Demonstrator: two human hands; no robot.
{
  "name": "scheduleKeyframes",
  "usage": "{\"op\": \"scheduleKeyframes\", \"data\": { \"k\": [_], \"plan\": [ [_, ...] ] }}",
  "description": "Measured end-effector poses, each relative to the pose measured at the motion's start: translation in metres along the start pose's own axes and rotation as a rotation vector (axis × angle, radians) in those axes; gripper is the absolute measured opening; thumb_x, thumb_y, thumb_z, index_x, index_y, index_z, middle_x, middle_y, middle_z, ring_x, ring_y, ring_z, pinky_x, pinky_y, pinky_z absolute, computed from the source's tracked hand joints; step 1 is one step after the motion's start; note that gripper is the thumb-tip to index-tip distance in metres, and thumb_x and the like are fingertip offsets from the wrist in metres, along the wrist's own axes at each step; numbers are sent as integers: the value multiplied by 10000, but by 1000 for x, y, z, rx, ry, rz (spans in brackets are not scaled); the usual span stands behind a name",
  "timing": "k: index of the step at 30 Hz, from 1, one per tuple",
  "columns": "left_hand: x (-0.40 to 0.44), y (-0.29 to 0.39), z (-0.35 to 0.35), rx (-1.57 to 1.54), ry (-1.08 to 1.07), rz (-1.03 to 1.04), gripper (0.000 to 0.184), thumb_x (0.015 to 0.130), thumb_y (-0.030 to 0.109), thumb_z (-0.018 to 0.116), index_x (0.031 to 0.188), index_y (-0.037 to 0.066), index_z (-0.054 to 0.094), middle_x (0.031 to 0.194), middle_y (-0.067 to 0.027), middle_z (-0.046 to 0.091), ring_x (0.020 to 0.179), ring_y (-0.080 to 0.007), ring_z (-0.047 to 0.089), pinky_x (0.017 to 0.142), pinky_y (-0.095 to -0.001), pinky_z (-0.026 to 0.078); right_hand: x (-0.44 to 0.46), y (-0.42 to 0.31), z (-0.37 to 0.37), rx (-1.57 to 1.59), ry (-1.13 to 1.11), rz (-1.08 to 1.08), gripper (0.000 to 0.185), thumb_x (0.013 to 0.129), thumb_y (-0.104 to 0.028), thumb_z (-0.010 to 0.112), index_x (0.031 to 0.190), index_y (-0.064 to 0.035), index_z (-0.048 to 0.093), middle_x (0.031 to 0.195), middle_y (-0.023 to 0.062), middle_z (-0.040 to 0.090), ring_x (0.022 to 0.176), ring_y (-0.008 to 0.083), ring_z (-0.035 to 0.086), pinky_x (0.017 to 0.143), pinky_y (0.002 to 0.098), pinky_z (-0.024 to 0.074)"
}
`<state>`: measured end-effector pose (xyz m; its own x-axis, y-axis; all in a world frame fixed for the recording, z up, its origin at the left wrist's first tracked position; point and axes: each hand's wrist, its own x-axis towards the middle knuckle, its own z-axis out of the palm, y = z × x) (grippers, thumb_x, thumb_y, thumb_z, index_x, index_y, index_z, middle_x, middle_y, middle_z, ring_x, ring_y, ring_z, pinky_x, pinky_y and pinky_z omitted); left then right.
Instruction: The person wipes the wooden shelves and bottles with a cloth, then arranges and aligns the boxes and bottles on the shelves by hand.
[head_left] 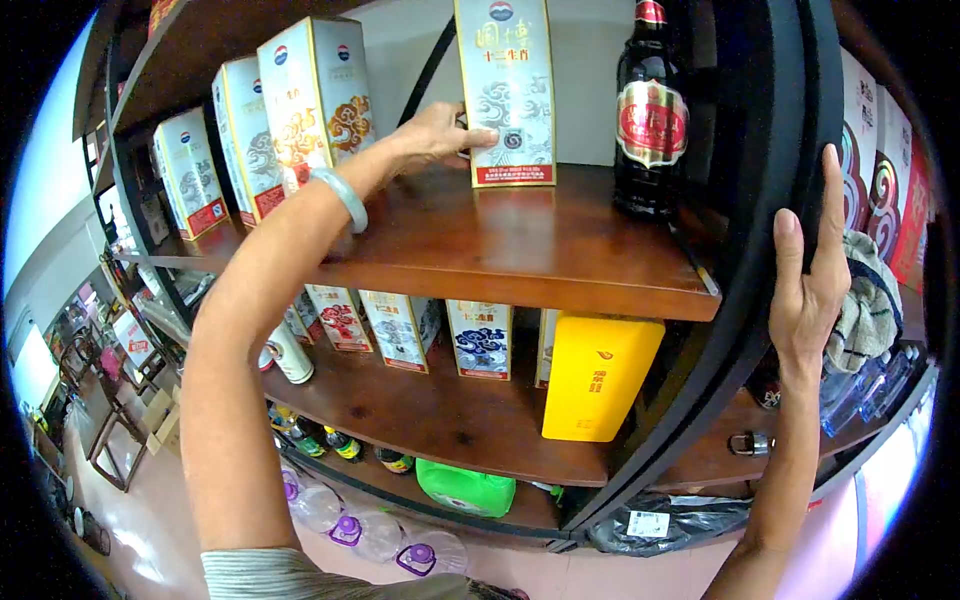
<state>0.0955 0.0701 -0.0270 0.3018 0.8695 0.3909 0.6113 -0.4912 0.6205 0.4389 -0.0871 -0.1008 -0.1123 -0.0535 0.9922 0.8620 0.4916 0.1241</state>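
My left hand [440, 137] has its fingers around the left side of a tall white and gold box [515, 95], which stands upright on the brown upper shelf [480, 230]. A pale bracelet [340, 198] circles that wrist. To the right of the box stands a dark bottle [650, 120] with a red label. My right hand [812, 270] rests against the black shelf post [750, 230] at the right, fingers stretched upward and apart, holding nothing.
Patterned boxes [312, 95] stand left on the upper shelf. Below are more boxes [480, 340], a yellow box [603, 377], a green container [465, 487] and plastic jugs [370, 535] on the floor. A checked cloth [862, 305] and a padlock [750, 443] are at the right.
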Motion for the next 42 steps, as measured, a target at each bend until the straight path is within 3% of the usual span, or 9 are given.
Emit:
{"op": "scheduleKeyframes", "data": {
  "k": [6,9,17,34,35,41,42],
  "plan": [
    [15,4,8,-46,-127,-34,472,876,267,577,1255,20,442,1222,-146,519,1145,-273,485,963,-436,415,0,-1,-1,-36,-17,22,489,923,-195,448,1362,-12,334,1375,168,391,1263,263,386,1049,326,251],
    [20,4,11,-19,-140,37,543,863,297,596,1267,-11,405,1225,-179,489,1144,-291,488,960,-447,433,0,-4,-1,-21,-29,50,493,922,-194,447,1366,-14,329,1379,166,386,1269,253,375,1054,324,242],
    [37,1,21,2,-142,80,460,876,283,560,1247,25,469,1218,-144,521,1116,-266,506,938,-382,452,0,-7,2,28,-40,125,510,918,-183,446,1384,-37,301,1407,148,344,1288,241,336,1062,326,222],
    [37,17,43,-7,-92,208,384,847,262,603,1068,-52,581,981,-150,615,847,-229,622,714,-337,545,1,-8,-3,25,-91,148,532,926,-192,433,1399,-26,255,1392,177,353,1258,250,371,1050,321,235],
    [36,18,44,-22,-98,215,385,847,261,602,1067,-54,581,981,-151,615,844,-228,622,711,-336,545,2,-7,-2,-45,-57,69,532,927,-191,432,1401,-32,254,1380,186,368,1251,249,382,1044,320,244],
    [44,18,46,-62,-133,186,375,842,245,597,1087,-40,579,992,-153,615,835,-236,622,706,-330,545,2,-8,-1,-53,-60,76,547,916,-179,474,1372,38,265,1369,216,375,1258,295,391,1028,338,282],
    [42,22,47,-55,-140,183,389,849,250,597,1125,-20,548,1040,-153,600,902,-244,604,737,-345,545,3,-9,-2,-55,-62,74,547,915,-180,474,1371,39,265,1370,217,374,1257,296,392,1027,339,284]
  ]
}}
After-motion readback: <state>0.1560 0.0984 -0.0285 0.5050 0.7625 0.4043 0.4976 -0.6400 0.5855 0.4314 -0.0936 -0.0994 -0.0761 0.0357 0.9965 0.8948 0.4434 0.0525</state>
